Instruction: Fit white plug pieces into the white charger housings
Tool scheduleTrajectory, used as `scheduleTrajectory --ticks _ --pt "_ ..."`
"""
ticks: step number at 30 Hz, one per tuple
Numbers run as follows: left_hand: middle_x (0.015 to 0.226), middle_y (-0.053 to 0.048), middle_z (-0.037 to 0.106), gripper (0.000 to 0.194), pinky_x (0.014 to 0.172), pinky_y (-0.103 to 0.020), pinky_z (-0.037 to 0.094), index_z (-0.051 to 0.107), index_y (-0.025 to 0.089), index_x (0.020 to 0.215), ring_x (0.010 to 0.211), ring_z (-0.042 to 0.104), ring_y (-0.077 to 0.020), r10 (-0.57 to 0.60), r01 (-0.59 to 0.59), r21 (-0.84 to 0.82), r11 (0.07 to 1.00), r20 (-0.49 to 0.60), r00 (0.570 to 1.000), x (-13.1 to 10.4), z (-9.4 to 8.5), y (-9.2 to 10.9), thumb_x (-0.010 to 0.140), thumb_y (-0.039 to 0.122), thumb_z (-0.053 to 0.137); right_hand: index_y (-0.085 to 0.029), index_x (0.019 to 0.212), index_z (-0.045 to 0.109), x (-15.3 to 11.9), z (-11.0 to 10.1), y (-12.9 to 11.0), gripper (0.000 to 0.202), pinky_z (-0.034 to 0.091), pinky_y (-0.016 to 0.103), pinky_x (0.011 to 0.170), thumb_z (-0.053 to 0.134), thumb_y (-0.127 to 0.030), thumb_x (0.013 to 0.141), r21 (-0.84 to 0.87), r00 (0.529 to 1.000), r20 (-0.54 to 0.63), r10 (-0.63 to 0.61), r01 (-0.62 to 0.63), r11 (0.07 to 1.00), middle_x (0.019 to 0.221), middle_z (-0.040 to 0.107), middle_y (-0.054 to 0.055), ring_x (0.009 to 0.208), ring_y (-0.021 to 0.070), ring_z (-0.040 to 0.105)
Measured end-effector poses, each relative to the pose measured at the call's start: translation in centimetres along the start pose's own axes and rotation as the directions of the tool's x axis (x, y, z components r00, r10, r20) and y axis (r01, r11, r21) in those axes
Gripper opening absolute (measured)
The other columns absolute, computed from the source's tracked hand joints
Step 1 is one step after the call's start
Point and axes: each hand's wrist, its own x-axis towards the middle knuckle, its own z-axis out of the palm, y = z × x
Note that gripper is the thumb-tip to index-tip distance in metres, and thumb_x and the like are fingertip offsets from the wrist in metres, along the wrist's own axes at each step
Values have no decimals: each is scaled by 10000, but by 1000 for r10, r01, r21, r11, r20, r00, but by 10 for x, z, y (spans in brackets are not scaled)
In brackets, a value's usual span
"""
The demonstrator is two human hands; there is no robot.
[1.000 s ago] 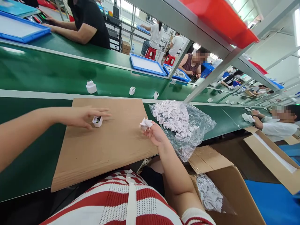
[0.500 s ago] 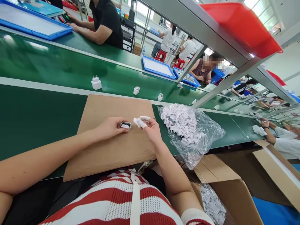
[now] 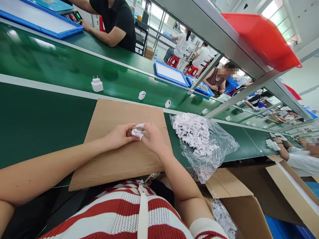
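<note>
Over a flat cardboard sheet (image 3: 119,162) my two hands meet. My left hand (image 3: 121,135) is closed around a white charger housing (image 3: 136,133), its fingers curled along the sides. Opposite it, my right hand (image 3: 155,138), with white covers on its fingertips, presses at the housing's open end. The small white plastic part that this hand carried is mostly hidden by the fingers, so how far it sits in the housing cannot be made out. To the right lies a clear bag (image 3: 221,139) full of small white plastic parts (image 3: 190,131).
Behind the cardboard runs a green conveyor (image 3: 119,88) carrying a white plug charger (image 3: 97,85) and several white housings. An open carton (image 3: 246,212) stands low at right. A metal frame holds a red tray (image 3: 264,39) overhead. Co-workers sit across the line and at far right.
My right hand has moved left with the white plastic part and met the housing in my left hand. The chargers on the conveyor have shifted slightly left in view.
</note>
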Motion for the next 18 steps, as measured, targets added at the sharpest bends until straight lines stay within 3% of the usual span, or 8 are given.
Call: scheduleTrajectory --ticks 6,12,15,18 --pt "1004 -49 759 599 737 -335 519 654 215 1244 785 658 -216 -2 2 16 1000 8 1000 0 0 -3 776 582 718 -207 1065 665 -2 5 3 338 488 365 886 496 -50 818 -158 996 -42 -76 69 985 1031 708 82 998 253 605" --pt "965 -32 749 585 743 -339 505 666 228 1239 779 643 -219 4 -3 80 997 -14 1000 0 0 -3 789 602 664 -200 1019 643 1 9 0 291 470 345 884 488 -32 839 -218 992 22 -124 126 968 1013 697 90 994 251 594" --pt "829 -38 720 450 710 -336 470 708 217 984 747 621 -230 2 1 212 977 -13 1000 -2 -1 2 799 614 601 -218 1011 626 0 13 -2 306 461 341 908 507 -19 812 -225 994 1 -111 109 968 1011 700 74 999 247 593" --pt "747 -61 690 418 655 -330 417 635 232 747 732 617 -249 -7 10 422 906 -7 1000 -3 -3 8 818 628 524 -232 1021 613 -2 18 -4 323 468 336 885 529 -27 786 -207 998 -35 -52 44 977 1003 706 58 986 245 602"
